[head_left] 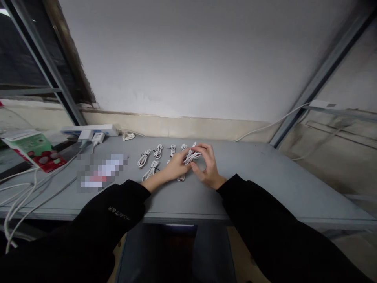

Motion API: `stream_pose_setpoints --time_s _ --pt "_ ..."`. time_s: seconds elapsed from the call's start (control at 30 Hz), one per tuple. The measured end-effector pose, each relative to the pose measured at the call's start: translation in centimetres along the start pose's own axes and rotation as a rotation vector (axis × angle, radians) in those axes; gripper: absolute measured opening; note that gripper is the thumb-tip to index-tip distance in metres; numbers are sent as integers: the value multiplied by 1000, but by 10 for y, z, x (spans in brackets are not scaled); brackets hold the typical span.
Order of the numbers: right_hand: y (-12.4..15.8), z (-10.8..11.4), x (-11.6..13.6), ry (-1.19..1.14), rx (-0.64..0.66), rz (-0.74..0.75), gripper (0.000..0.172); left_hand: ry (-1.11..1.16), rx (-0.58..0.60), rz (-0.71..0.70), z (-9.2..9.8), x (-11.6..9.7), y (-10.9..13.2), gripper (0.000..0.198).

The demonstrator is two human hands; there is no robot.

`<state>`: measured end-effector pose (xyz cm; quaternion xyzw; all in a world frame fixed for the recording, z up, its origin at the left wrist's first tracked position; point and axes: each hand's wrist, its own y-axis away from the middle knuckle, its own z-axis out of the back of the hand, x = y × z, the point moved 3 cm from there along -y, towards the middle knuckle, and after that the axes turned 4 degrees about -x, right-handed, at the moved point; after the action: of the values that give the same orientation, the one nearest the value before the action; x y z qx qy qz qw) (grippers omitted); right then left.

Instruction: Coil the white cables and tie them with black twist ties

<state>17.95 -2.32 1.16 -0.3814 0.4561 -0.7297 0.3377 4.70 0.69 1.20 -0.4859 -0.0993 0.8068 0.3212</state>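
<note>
Both hands are closed on a coiled white cable (pixel 192 156): the right hand (pixel 209 167) pinches it between thumb and fingers from 3 o'clock, while the left hand (pixel 176 166) presses in from 9 o'clock, bunching the loops between them. The coil seems lifted just off the grey table (pixel 265 184), though I can't be sure from here.

At 6 o'clock, a second coil (pixel 181 177) lies partly under the left hand, and a third (pixel 184 147) sits just behind the fingers at 12 o'clock. At 9 to 10 o'clock are 4 more white coils (pixel 150 170), tied with black ties.

Further out at 10 o'clock, a white power strip (pixel 90 130) carries a plugged-in adapter (pixel 98 138). Beyond it at 9 o'clock is a green and red carton (pixel 33 149), and a pixelated object (pixel 101 172) can't be made out.

The risks are close by: a relaxed pinch could let the loops spring apart, and a trailing loop could snag the neighbouring coils — a dragged left sleeve (pixel 112 212) could shift them too.
</note>
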Motion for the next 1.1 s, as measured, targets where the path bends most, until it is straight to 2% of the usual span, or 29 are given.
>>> stream_pose_setpoints --time_s 0.1,0.2,0.3,0.4,0.53,0.67,0.87,1.0,1.1 --pt "-3 -1 1 41 -110 38 40 17 -29 -32 1 0 0 26" --pt "-5 -4 -3 55 -168 -21 33 -70 -14 -45 1 -3 1 17" --pt "-5 -9 -10 58 -145 -84 20 -195 -19 -46 -1 -4 1 16" --pt "-5 -13 -12 44 -62 -68 21 -292 -72 5 -5 -3 0 14" --pt "-4 -15 -9 104 -9 0 18 -388 -73 110 -9 -5 -3 9" --pt "-4 -13 -6 183 -6 149 16 -424 -28 196 -8 -9 -1 18" --pt "-2 -10 -11 195 73 375 33 -347 95 143 -11 -8 0 28" --pt "-4 -10 -15 225 14 317 41 -376 101 90 -12 -5 -1 22" --pt "-7 -9 -22 213 -20 182 40 -460 105 2 -11 -6 -2 15"
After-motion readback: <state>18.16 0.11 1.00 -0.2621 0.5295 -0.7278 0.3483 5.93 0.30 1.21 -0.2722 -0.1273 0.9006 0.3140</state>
